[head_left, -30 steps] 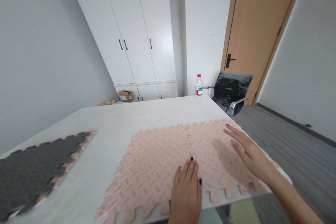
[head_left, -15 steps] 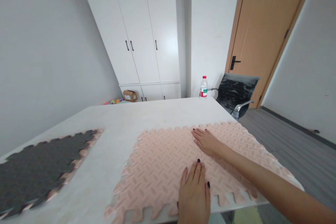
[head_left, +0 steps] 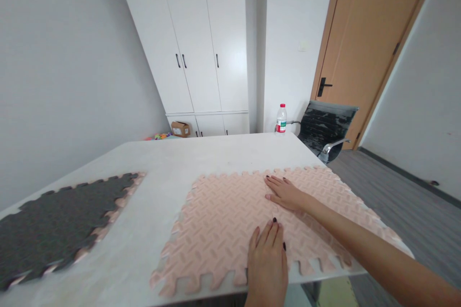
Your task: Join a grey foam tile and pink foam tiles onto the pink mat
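A pink foam mat (head_left: 216, 220) with a raised tread pattern and toothed puzzle edges lies flat on the white table (head_left: 173, 158). My left hand (head_left: 267, 259) rests palm down on its near part, fingers stretched out and close together. Farther back and to the right, my right hand (head_left: 286, 194) lies flat on the same mat, with the thumb apart from the fingers. Neither hand grips anything. At the table's left lies a dark grey foam mat (head_left: 65, 225) with toothed edges; pink shows along its right edge.
A plastic bottle (head_left: 281, 119) with a red cap stands at the table's far right corner. Beyond it is a black chair (head_left: 327, 127). A cardboard box (head_left: 180, 129) sits before the white cabinet (head_left: 190, 48). A wooden door (head_left: 374, 38) is at the right.
The view has shifted slightly. My left thumb has drawn closer to its fingers. Both hands stay on the pink mat in nearly the same places.
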Motion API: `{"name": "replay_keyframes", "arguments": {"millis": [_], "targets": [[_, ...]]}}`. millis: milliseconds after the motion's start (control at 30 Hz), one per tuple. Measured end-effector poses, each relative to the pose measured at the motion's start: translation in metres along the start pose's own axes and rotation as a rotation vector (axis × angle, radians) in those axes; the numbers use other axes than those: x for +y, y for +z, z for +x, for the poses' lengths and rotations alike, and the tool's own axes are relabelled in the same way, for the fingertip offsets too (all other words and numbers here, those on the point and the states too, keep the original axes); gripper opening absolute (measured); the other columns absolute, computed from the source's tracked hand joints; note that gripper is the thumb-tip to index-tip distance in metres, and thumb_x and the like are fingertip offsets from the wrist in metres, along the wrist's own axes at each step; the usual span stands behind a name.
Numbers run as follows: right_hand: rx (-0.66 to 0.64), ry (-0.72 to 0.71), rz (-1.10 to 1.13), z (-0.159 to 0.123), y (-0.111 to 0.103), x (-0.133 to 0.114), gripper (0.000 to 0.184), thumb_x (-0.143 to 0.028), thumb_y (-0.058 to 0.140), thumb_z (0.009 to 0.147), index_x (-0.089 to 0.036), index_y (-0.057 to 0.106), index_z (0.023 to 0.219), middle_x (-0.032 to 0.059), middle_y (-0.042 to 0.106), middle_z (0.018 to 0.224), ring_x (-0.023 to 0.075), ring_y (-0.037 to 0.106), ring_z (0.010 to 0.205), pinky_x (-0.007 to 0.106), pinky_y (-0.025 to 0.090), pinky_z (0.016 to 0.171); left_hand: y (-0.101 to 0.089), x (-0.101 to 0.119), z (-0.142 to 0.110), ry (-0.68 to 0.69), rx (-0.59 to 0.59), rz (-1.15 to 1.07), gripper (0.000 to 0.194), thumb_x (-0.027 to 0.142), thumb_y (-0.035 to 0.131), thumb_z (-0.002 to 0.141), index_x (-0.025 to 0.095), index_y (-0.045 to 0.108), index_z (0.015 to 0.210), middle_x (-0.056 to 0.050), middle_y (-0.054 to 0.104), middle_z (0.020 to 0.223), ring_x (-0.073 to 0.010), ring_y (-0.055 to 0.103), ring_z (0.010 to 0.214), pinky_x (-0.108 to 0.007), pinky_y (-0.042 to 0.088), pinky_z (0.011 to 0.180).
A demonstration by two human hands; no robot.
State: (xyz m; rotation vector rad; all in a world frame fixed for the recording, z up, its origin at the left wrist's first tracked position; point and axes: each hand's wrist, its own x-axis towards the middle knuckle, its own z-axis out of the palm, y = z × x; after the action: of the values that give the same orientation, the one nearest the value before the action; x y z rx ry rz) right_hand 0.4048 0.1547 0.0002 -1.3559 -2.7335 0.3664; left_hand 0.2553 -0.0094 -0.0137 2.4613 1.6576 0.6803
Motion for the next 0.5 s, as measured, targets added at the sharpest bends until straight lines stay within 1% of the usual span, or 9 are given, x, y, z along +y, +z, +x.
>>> {"name": "replay_keyframes", "arguments": {"millis": [67,133,233,367,500], "targets": [[0.005,0.009,0.024,-0.001,0.002,0.002,0.076,-0.064,0.014,0.09,-0.017,0.016,0.149,0.0075,0.016,0.155,0.0238,0.013,0.142,0.053,0.013,0.113,-0.003,0.003,0.0,-0.019,-0.037,-0.018,0.043,0.021,0.035,0.088,0.021,0.054,0.127,-0.001,0.054,0.135,-0.0215,0.049,0.127,-0.051,0.041,0.108],[0.005,0.022,0.029,-0.001,0.003,0.003,0.075,-0.064,0.016,0.09,-0.017,0.016,0.149,0.0066,0.015,0.155,0.0234,0.012,0.142,0.053,0.013,0.113,-0.005,0.006,0.0,-0.052,-0.05,-0.029,0.044,0.019,0.034,0.088,0.021,0.054,0.127,-0.002,0.053,0.136,-0.021,0.047,0.128,-0.051,0.038,0.11],[-0.005,0.034,0.028,0.0,0.003,0.004,0.075,-0.064,0.017,0.09,-0.018,0.016,0.149,0.006,0.015,0.155,0.0237,0.012,0.142,0.054,0.014,0.113,-0.006,0.009,-0.002,-0.089,-0.045,-0.052,0.045,0.018,0.034,0.087,0.023,0.053,0.128,-0.001,0.053,0.136,-0.02,0.045,0.13,-0.05,0.033,0.113],[-0.021,0.021,0.04,0.001,0.002,0.009,0.069,-0.059,0.013,0.092,-0.021,0.019,0.149,0.0029,0.016,0.155,0.0218,0.014,0.142,0.053,0.015,0.113,-0.008,0.009,-0.006,-0.087,-0.044,-0.108,0.046,0.02,0.035,0.087,0.026,0.051,0.129,0.002,0.05,0.139,-0.0186,0.042,0.132,-0.05,0.028,0.115],[-0.002,0.026,0.037,0.003,0.003,0.011,0.064,-0.055,0.016,0.093,-0.023,0.022,0.148,0.003,0.019,0.154,0.022,0.016,0.142,0.055,0.015,0.112,-0.009,0.015,-0.011,-0.094,-0.009,-0.153,0.046,0.019,0.036,0.086,0.027,0.051,0.128,0.001,0.052,0.138,-0.0177,0.041,0.132,-0.05,0.024,0.117]]}}
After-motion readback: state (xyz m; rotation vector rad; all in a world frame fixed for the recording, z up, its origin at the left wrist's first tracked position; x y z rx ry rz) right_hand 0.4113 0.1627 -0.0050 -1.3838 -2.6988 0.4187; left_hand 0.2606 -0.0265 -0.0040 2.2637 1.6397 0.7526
